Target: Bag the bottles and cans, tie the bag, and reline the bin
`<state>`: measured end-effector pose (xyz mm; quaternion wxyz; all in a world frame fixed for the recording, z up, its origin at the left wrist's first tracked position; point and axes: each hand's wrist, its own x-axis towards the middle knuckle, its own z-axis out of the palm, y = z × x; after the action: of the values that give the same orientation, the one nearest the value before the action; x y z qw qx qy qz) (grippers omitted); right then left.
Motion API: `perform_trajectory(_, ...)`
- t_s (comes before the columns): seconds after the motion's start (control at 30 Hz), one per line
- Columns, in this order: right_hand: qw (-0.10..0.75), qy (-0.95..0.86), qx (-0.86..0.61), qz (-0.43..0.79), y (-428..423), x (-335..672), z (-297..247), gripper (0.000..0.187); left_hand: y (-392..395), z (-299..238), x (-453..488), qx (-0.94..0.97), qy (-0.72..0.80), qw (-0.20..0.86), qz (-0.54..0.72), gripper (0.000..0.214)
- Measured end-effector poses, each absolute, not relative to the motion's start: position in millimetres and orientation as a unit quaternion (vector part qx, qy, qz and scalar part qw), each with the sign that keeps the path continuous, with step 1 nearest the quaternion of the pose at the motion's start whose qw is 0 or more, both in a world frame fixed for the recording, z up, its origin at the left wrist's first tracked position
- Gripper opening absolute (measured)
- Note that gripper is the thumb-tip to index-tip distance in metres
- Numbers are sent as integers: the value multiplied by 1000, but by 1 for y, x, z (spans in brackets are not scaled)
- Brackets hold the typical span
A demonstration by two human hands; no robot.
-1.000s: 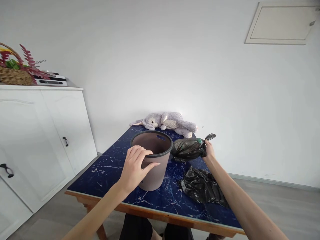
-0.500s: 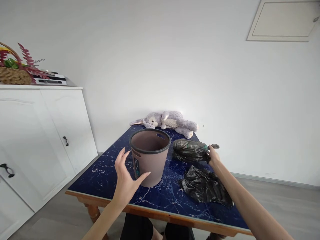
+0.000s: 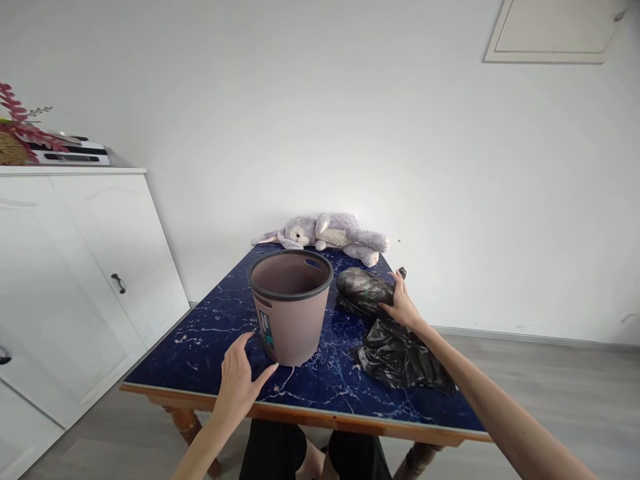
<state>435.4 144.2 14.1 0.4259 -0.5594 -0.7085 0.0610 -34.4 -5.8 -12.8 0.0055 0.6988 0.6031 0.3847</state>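
A mauve trash can with a dark rim stands upright on the blue marbled table. My left hand is beside its lower left side, thumb and fingers spread, holding nothing. The thumb tip is close to the base; I cannot tell if it touches. To the right of the can lies a bulging black plastic bag, its contents hidden. My right hand grips its right end, thumb in front and fingers over the top. Nearer to me, a crumpled, flat black plastic bag lies under my right forearm.
A grey plush rabbit lies on its side at the table's far end, against the white wall. On the left stands a white cabinet with a flower basket and a white device on top.
My left hand has dropped from the can's side toward its base. My right hand has shifted from the bulging bag's neck onto its end. The camera view has turned slightly.
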Motion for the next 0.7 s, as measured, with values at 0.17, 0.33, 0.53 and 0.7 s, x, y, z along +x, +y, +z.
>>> perform_trajectory(0.17, 421, -700, -576, 13, 115, 436, 15, 94, -4, -18, -40, 698, 619, 19, 359, 89)
perform_trajectory(0.33, 401, -709, -579, -47, 42, 435, -12, 71, -2, -19, -39, 701, 619, 37, 352, 88)
perform_trajectory(0.53, 373, -678, -633, -17, -11, 434, -64, 59, -2, -11, -35, 720, 612, 55, 323, 80)
perform_trajectory(0.7, 358, -678, -641, -24, -14, 419, -75, 55, -4, -2, -31, 723, 622, 66, 293, 77)
